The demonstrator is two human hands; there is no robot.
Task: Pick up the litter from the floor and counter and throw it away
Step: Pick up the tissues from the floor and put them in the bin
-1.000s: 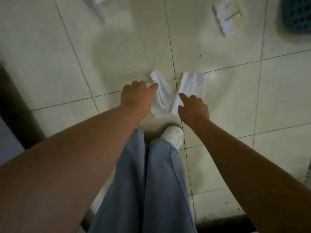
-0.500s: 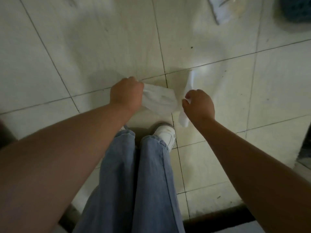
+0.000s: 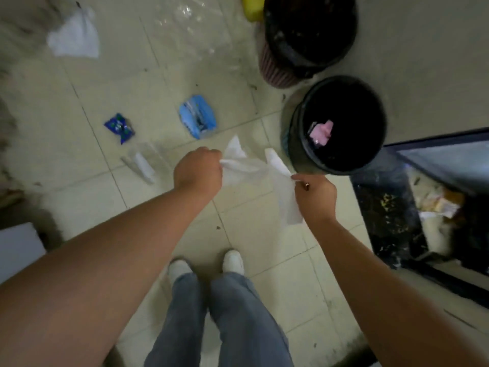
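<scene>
My left hand [image 3: 198, 168] is closed on one white tissue [image 3: 238, 160], held above the tiled floor. My right hand [image 3: 315, 196] pinches a second white tissue [image 3: 284, 192], which hangs down beside it. Both hands are close to a black bin [image 3: 299, 144] just ahead on the right, with pink litter [image 3: 321, 132] inside. More litter lies on the floor: a light blue wrapper [image 3: 197, 116], a dark blue wrapper [image 3: 119, 127], a small white scrap [image 3: 144, 166], a larger white tissue [image 3: 74, 38] at the far left, and clear plastic film [image 3: 190, 25].
A second black bin [image 3: 280, 49] stands further back over a pinkish ribbed base, with something yellow [image 3: 252, 7] behind it. A dark low shelf or cabinet opening [image 3: 397, 221] with debris is on the right. A white box edge [image 3: 18, 247] shows at the left. My feet stand on the tiles below.
Both hands lifted the two tissues off the floor. The view has swung from the bare tiles to the bins and more scattered litter.
</scene>
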